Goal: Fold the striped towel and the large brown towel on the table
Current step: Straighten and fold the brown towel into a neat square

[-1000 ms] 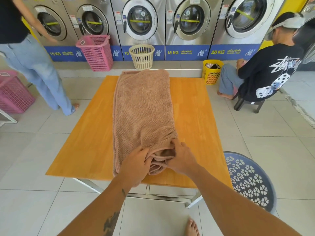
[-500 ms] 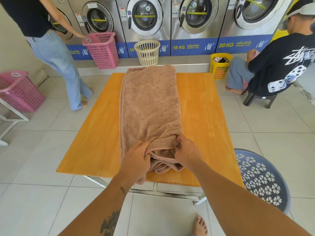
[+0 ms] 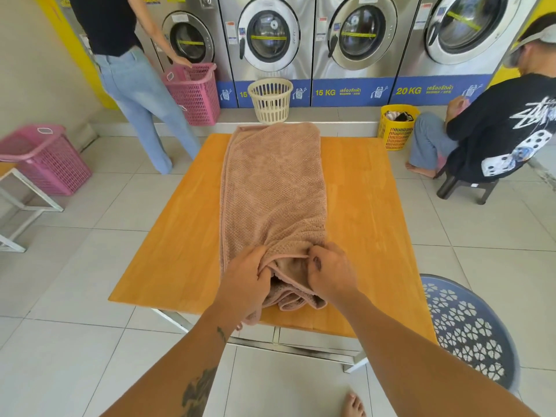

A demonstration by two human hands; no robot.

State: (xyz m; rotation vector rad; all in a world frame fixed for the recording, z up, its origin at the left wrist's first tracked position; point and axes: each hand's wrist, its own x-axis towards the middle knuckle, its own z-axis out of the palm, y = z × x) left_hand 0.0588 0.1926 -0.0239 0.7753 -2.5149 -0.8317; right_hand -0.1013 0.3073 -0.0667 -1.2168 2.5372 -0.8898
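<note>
The large brown towel [image 3: 273, 188] lies folded into a long strip down the middle of the orange wooden table [image 3: 361, 212], its far end reaching the table's back edge. At the near end the layers are bunched and spill over the front edge. My left hand [image 3: 243, 281] grips the near left corner of the top layer. My right hand [image 3: 331, 272] pinches the top layer's edge a little to the right. No striped towel is in view.
A blue perforated basket [image 3: 469, 332] stands at the table's near right. A person stands at the back left by a pink basket [image 3: 195, 91]; another pink basket [image 3: 45, 158] sits further left. A cream basket [image 3: 270, 99], a yellow basket [image 3: 395, 126] and a seated person are behind.
Both hands stay on the towel's near end and have lifted its top layer slightly. The standing person has stepped toward the pink basket by the washers. My view has shifted left.
</note>
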